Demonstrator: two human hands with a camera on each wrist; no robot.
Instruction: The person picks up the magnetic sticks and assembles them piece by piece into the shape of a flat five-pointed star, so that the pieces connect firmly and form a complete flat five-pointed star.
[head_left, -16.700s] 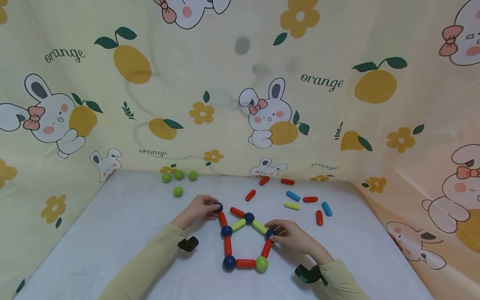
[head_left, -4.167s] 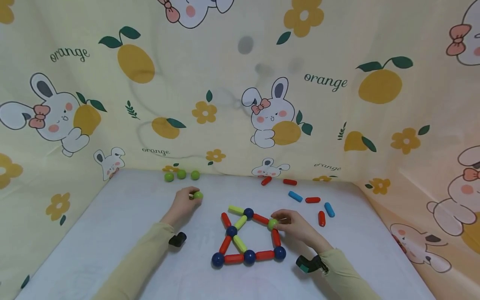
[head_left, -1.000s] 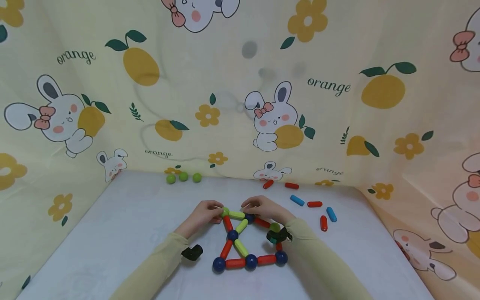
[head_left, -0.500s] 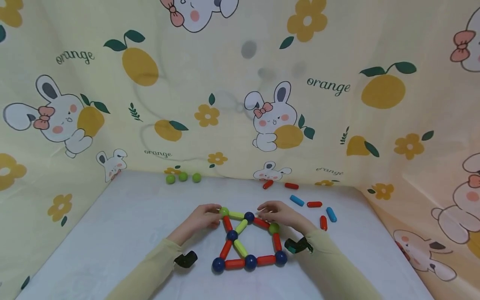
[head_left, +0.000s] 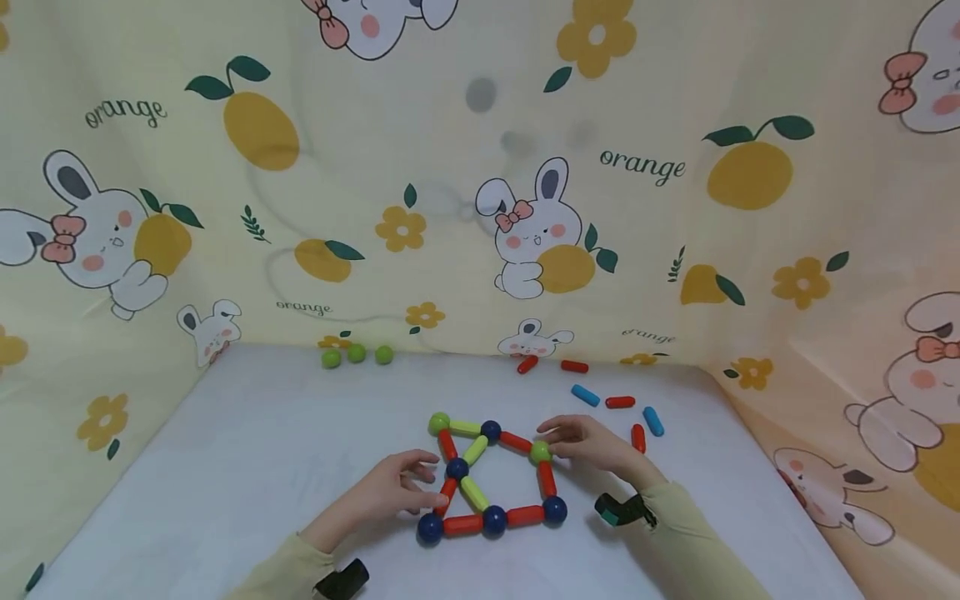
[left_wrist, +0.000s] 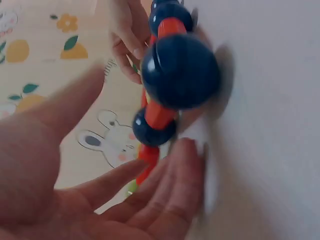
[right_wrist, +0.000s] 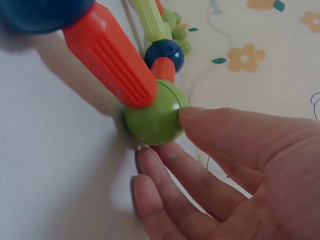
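A flat frame of magnetic rods and balls lies on the table, built of red rods (head_left: 462,525), yellow-green rods (head_left: 474,494), dark blue balls (head_left: 494,521) and green balls. My right hand (head_left: 596,446) pinches the green ball (right_wrist: 155,115) at the frame's right corner between thumb and fingers. At the left side, my left hand (head_left: 382,493) is beside the frame with its fingers loosely spread. In the left wrist view a dark blue ball (left_wrist: 180,71) shows between thumb and fingers, apart from both. Another green ball (head_left: 439,423) forms the frame's far left corner.
Loose green balls (head_left: 357,353) sit at the table's back left. Several loose red rods (head_left: 620,402) and two blue rods (head_left: 585,395) are scattered at the back right. A patterned cloth (head_left: 450,167) walls in the white table (head_left: 247,458) at back and sides.
Over the last second my left hand let go of the far left green ball and came nearer. My right hand moved from the far blue ball to the right green ball.
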